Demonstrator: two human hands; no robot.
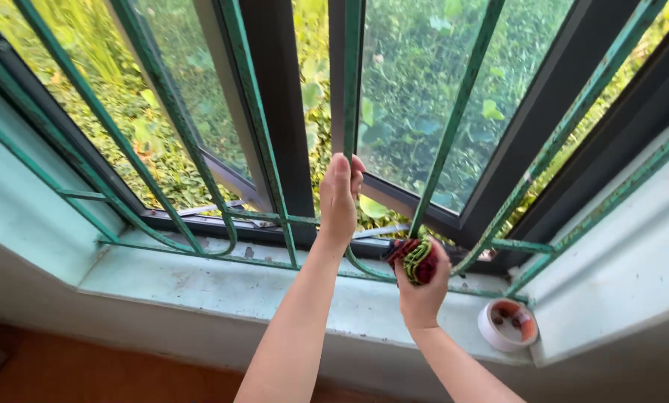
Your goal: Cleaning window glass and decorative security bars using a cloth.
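overhead, looking down: both bare arms reached up from the lower frame edge to a green metal window grille point(256, 149) set in front of dark-framed glass panes point(417, 97). the left hand point(340, 195) was wrapped round a vertical grille bar point(352, 82), grip pressed together on the bar, fingers curled over its far side, wrist just above the lower horizontal rail point(275, 218). the right hand point(422, 287) sat lower and to the right of it, grip pinching a bunched cloth point(411, 257), red and green with dark stripes. the cloth was pressed against the foot of a slanted bar point(454, 112), where that bar met the curved bottom of the grille; cloth touching metal there. how much of the bar the cloth enclosed could not be told.

paint on the grille looked worn and patchy, with bare spots on the right-hand bars. the pale blue-green sill point(222, 287) below the grille was speckled with dark marks. a white roll of tape point(508, 324) lay flat on the sill to the right of the right hand, near but apart from it, close to the corner where the sill met the side wall point(618, 276). beyond the glass, dense green foliage point(424, 45) in sunlight. reddish-brown floor point(88, 373) visible at lower left.
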